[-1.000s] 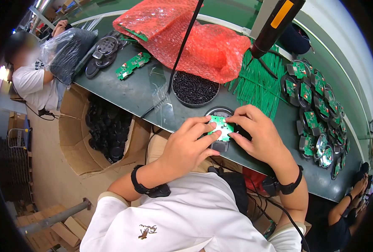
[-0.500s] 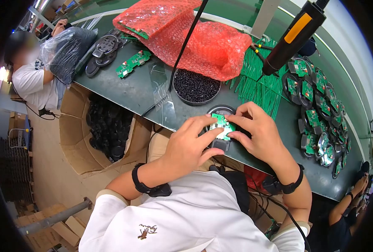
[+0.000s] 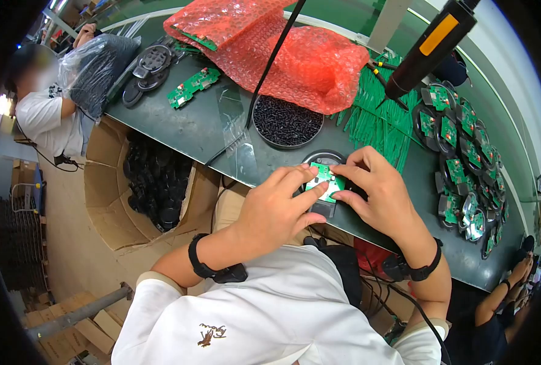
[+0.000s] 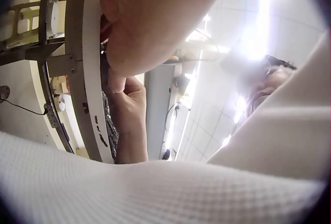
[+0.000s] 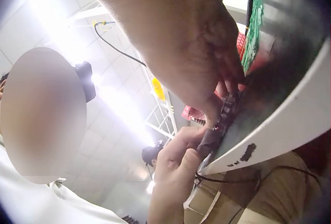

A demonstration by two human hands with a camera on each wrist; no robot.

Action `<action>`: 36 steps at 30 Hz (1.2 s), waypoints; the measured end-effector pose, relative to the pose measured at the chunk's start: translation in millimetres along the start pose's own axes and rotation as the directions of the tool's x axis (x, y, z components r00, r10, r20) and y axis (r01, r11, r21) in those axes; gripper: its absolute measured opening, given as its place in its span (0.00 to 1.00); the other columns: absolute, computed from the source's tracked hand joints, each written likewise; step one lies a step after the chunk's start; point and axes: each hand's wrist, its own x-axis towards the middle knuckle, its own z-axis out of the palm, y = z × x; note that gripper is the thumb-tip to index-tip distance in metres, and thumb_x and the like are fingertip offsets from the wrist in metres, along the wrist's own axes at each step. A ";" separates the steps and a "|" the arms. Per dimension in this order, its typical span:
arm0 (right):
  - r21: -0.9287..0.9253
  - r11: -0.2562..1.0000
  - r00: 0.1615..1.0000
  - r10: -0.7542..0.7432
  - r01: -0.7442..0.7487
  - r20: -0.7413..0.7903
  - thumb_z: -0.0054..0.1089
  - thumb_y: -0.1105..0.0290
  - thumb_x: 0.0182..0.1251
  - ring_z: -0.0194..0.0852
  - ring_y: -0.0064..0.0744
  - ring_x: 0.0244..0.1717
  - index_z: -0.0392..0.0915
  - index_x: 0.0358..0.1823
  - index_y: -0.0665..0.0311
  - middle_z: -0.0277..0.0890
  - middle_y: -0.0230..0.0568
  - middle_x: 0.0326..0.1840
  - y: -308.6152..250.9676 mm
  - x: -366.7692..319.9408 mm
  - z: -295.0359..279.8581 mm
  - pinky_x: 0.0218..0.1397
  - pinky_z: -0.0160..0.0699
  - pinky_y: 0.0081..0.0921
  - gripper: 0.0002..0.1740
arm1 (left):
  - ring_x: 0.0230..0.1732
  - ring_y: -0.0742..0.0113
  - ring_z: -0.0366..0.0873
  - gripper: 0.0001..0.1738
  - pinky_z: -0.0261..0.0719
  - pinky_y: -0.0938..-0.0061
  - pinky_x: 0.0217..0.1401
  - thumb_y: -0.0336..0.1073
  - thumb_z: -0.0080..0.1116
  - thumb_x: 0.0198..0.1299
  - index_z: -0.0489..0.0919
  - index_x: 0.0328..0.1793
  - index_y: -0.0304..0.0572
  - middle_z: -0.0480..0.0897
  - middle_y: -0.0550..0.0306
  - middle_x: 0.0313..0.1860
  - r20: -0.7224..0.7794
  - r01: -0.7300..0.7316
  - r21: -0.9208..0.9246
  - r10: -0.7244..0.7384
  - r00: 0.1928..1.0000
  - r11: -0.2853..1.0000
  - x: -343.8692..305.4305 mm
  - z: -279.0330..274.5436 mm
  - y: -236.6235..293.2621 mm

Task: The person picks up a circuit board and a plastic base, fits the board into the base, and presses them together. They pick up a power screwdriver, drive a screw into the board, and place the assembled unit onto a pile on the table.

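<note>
In the head view, a green circuit board [image 3: 324, 180] lies on a round black housing [image 3: 324, 156] at the table's near edge. My left hand [image 3: 274, 202] has fingertips on the board's left side; in the right wrist view, this hand [image 5: 175, 175] grips the housing's lower end [image 5: 208, 140] between thumb and fingers. From the right, my right hand [image 3: 381, 198] pinches the board's edge with index finger and thumb. The left wrist view shows little of the work, mostly hand and sleeve.
A dish of black screws [image 3: 287, 121], red bubble wrap [image 3: 322, 70] and green ties [image 3: 380, 115] lie beyond the hands. A driver [image 3: 432, 48] hangs above the ties. Housings with boards [image 3: 456, 172] crowd the right; a carton [image 3: 109, 207] stands left, below the table.
The hanging driver has swung right and up in the head view, uncovering pliers near the green ties. Both hands remain at the board, which appears slightly farther right.
</note>
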 end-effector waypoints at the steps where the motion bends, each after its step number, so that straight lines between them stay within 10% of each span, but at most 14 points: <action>1: -0.003 1.000 1.000 0.000 0.000 0.001 0.82 0.69 0.53 0.81 0.43 0.44 0.88 0.54 0.64 0.76 0.42 0.45 0.0 0.2 -0.7 0.48 0.83 0.37 0.25 | 0.61 0.46 0.82 0.34 0.83 0.58 0.62 0.44 0.80 0.47 0.87 0.63 0.42 0.82 0.46 0.61 0.000 -0.004 0.002 0.004 1.000 1.000 0.2 -0.7 0.0; 23: 0.039 0.999 0.999 -0.029 0.030 -0.033 0.77 0.73 0.62 0.84 0.44 0.46 0.87 0.54 0.63 0.80 0.44 0.49 6.2 -0.7 -6.4 0.49 0.84 0.36 0.18 | 0.48 0.45 0.83 0.07 0.81 0.54 0.49 0.32 0.71 0.59 0.85 0.41 0.40 0.84 0.49 0.41 -0.084 0.152 0.150 -0.141 0.986 0.977 84.5 -22.1 -73.8; 27: 0.014 0.998 0.977 -0.052 0.056 -0.209 0.75 0.76 0.64 0.86 0.37 0.45 0.87 0.48 0.64 0.83 0.42 0.44 11.3 5.1 -21.5 0.49 0.84 0.32 0.11 | 0.48 0.44 0.83 0.07 0.81 0.54 0.50 0.32 0.70 0.62 0.82 0.42 0.39 0.84 0.48 0.41 -0.144 0.158 0.078 -0.146 0.979 0.984 83.2 -18.9 -78.2; 29: 0.293 0.923 0.878 0.342 -0.249 -0.334 0.73 0.76 0.68 0.85 0.27 0.47 0.84 0.48 0.67 0.83 0.38 0.47 21.0 2.4 -30.2 0.48 0.83 0.27 0.10 | 0.46 0.42 0.84 0.07 0.81 0.53 0.49 0.32 0.69 0.63 0.82 0.42 0.39 0.85 0.47 0.40 -0.196 0.168 0.045 -0.156 0.968 0.985 82.9 -18.6 -79.9; 36: 0.439 0.893 0.720 0.242 0.097 -0.650 0.73 0.73 0.71 0.83 0.36 0.62 0.72 0.66 0.70 0.81 0.47 0.65 23.2 71.2 -64.5 0.66 0.82 0.39 0.26 | 0.35 0.51 0.85 0.09 0.80 0.60 0.39 0.27 0.71 0.61 0.80 0.43 0.36 0.85 0.49 0.35 -0.303 0.075 -0.115 -0.107 0.947 0.991 84.0 -21.9 -80.2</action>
